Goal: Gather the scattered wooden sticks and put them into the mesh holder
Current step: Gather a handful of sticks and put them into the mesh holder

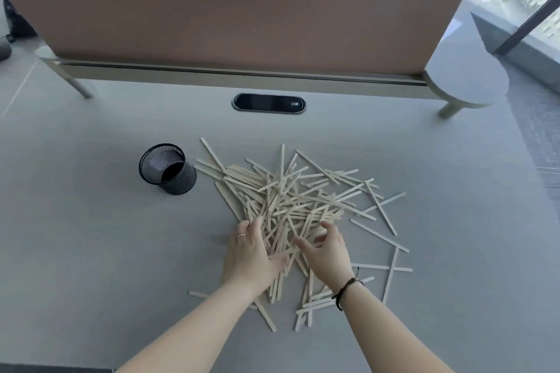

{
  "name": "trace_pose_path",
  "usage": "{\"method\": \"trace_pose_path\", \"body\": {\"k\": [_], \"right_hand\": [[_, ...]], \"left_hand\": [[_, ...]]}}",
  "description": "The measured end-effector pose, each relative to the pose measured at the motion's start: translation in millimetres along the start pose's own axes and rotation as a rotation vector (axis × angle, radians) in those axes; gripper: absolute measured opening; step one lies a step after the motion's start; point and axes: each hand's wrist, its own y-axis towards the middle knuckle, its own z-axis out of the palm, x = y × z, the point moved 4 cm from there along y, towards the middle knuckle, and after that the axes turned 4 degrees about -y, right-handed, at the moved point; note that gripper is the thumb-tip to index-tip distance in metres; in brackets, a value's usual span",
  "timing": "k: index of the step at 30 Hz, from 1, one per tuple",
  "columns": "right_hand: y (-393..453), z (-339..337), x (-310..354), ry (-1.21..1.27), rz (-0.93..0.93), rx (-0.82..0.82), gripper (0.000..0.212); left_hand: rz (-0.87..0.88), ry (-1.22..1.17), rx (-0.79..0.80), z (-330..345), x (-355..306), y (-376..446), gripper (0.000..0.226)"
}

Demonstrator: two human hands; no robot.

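Both forearms reach in from the near edge, palms down over the near part of the pile. Left hand [253, 254]: fingers spread and slightly bent, tips pressed into the wooden sticks [291, 203], thumb angled toward the other hand; ring on one finger. Can't tell if it actually has hold of any stick. Right hand [327, 251]: fingers curled loosely, clawed over the sticks, thumb pointing at the left thumb; nothing clearly pinched. Dark cord bracelet [344, 291] on the right wrist.

Sticks: one loose heap, too many and too tangled to count, fanning out beyond and right of the fingertips, some under the wrists.

One mesh holder [168, 168], black, upright, beyond and left of the left fingers, apart from the pile, on the grey table [91, 251].
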Motion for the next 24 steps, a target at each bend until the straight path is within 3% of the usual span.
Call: {"method": "trace_pose_path", "body": {"k": [4, 10, 14, 18, 24], "right_hand": [[8.8, 1.3, 3.5, 0.090, -0.009, 0.051, 0.075], [26.0, 0.2, 0.8, 0.222, 0.032, 0.119, 0.037], [23.4, 7.3, 6.8, 0.225, 0.015, 0.207, 0.018], [22.1, 9.9, 8.4, 0.196, -0.006, 0.233, 0.017], [22.7, 12.8, 10.2, 0.167, 0.002, 0.267, 0.021]], "left_hand": [[-0.186, -0.121, -0.104, -3.5, -11.5, 9.6, 0.113], [-0.365, -0.023, -0.057, 1.5, -29.9, 26.3, 0.129], [-0.390, -0.028, -0.032, 8.2, -32.4, 30.8, 0.101], [-0.361, -0.179, -0.041, 6.1, -32.3, 34.5, 0.075], [-0.367, -0.187, -0.017, 4.4, -20.0, 38.4, 0.042]]}}
